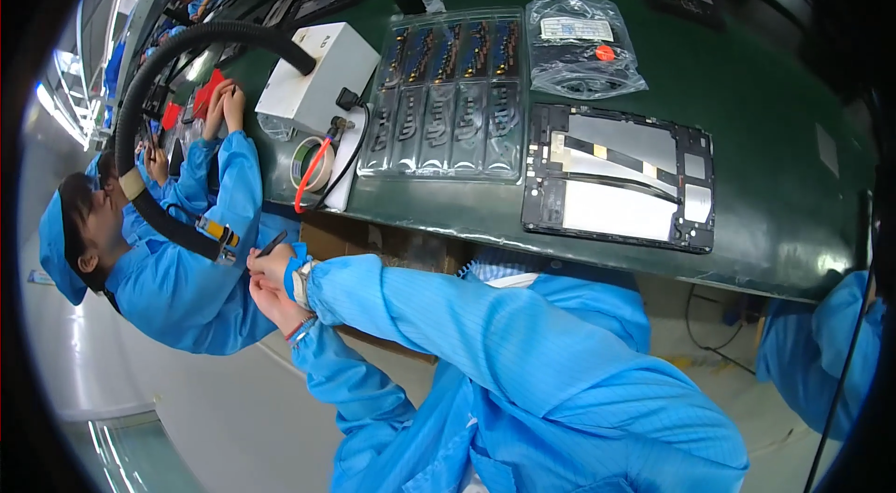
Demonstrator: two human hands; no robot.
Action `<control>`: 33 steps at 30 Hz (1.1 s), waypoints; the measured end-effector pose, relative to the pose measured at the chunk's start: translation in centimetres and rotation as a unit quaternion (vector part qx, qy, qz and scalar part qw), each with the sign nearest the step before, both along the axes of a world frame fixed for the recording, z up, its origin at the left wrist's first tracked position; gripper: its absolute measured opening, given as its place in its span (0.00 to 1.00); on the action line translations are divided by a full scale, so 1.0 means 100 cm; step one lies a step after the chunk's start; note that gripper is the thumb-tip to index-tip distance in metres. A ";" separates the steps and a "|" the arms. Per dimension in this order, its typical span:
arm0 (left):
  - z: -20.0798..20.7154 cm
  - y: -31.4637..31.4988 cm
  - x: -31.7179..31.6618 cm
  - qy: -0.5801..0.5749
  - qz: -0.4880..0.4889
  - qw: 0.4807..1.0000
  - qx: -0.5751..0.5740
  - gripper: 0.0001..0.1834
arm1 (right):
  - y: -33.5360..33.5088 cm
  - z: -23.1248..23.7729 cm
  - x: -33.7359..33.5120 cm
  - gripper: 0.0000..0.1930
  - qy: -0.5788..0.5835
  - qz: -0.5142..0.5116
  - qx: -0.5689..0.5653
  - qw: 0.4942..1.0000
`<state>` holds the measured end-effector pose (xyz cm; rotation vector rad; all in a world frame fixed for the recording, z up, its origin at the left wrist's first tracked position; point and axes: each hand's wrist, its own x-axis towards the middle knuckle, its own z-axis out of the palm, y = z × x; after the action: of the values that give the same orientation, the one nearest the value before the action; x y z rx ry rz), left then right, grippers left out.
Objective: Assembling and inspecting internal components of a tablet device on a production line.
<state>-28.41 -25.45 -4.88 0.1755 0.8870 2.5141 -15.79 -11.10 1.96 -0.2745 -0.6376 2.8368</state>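
Both my hands are brought together at the left, in front of the bench, close to the end of a black flexible hose (154, 124) with a yellow fitting (217, 231). My right hand (273, 269) is closed on a small dark thin piece (273, 244) that sticks up from the fingers; its exact kind does not show. Just below and touching it, my left hand (276, 304) has its fingers curled up, and whatever they hold is hidden. On the green bench (765, 166) lies an opened tablet housing (621, 177) with silver inner plates and dark flex cables, apart from both hands.
A clear compartment tray (443, 96) holds several small dark parts. Behind the tablet lies a clear plastic bag (583, 47) with a label. Left of the tray stand a white box (317, 77), a tape roll (313, 163) and a red tube (315, 177). A co-worker (187, 278) sits close by on the left.
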 end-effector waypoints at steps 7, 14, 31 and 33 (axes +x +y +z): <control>0.019 0.126 0.135 0.107 0.074 0.986 -0.104 0.22 | 0.050 0.001 0.128 0.08 0.067 -0.126 0.037 0.989; 0.110 0.252 0.249 0.581 -0.299 0.731 -0.197 0.16 | 0.181 0.056 0.347 0.07 -0.127 -0.460 0.526 0.704; 0.052 0.375 0.305 0.789 -0.239 0.529 -0.203 0.15 | 0.279 -0.011 0.369 0.07 -0.374 -0.294 0.604 0.640; 0.051 0.376 0.306 0.788 -0.240 0.527 -0.210 0.15 | 0.279 -0.011 0.369 0.07 -0.379 -0.287 0.645 0.599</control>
<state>2.18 12.12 0.23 2.3132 1.5654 0.9102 21.08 16.80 0.84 -1.0855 -2.0166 0.9745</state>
